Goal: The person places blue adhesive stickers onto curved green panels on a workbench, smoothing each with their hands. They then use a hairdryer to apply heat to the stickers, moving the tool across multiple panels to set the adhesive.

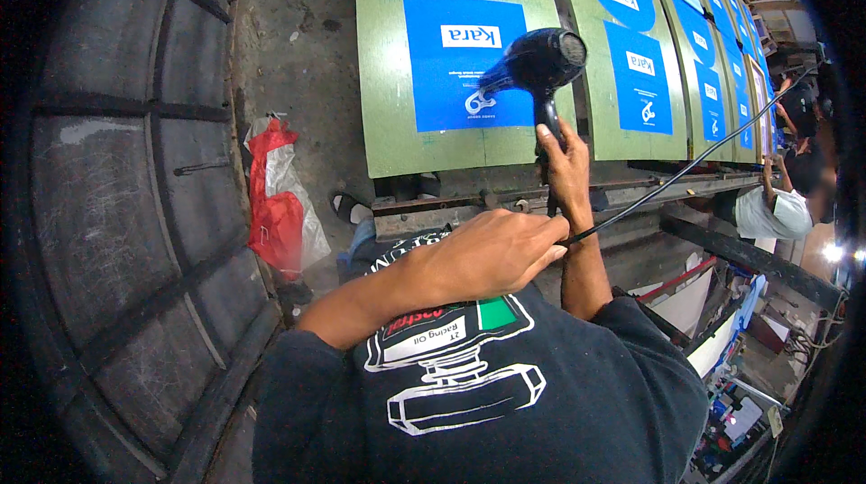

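Note:
My right hand (pixel 568 168) is wrapped round the handle of a black hair dryer (pixel 532 62). The dryer hangs over a greenish board (pixel 383 87) that bears a blue printed panel (pixel 442 82), and its nozzle points left and down toward that panel. Across my chest lies my left forearm. My left hand (pixel 510 245) is closed at my right wrist, with the black power cord (pixel 672 179) running out of it to the upper right. Its fingertips are partly hidden.
More greenish boards with blue panels (pixel 639 78) stretch in a row to the right, above a metal rail (pixel 622 184). A person in a pale shirt (pixel 774 212) is at the far right. Red and clear plastic (pixel 275 200) lies on the left floor, beside a dark framed wall (pixel 108 186).

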Action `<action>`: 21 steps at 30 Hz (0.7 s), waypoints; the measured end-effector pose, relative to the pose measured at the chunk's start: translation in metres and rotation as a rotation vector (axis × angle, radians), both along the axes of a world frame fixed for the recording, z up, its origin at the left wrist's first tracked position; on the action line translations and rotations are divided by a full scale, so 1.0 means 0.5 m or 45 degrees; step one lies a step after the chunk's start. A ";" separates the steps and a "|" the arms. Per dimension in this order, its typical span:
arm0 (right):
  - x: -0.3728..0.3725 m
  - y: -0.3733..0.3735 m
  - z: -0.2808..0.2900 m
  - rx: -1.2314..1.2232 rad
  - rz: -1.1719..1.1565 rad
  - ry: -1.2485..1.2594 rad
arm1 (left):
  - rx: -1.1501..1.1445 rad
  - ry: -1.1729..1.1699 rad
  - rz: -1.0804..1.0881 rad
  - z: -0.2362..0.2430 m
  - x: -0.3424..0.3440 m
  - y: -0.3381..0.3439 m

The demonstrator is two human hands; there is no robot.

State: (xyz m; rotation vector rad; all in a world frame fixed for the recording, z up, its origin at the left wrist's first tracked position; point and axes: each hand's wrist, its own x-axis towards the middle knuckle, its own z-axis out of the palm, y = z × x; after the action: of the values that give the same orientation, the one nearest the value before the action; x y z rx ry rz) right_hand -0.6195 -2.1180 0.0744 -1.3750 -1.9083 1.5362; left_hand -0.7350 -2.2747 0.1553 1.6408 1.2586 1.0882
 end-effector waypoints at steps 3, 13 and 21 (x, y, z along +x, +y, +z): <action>0.022 0.016 0.000 0.022 0.072 0.001 | 0.003 0.005 -0.019 0.001 0.009 0.000; 0.028 0.011 0.016 -0.094 0.087 0.014 | 0.002 -0.021 -0.048 0.000 0.022 0.000; 0.046 -0.014 0.009 -0.024 0.169 -0.097 | 0.002 -0.044 -0.071 -0.007 0.033 0.001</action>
State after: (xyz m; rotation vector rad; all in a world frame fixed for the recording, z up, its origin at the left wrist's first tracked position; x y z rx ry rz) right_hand -0.5963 -2.1250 0.0787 -1.3575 -2.0732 1.5874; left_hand -0.7184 -2.2742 0.1519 1.6421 1.1832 1.0786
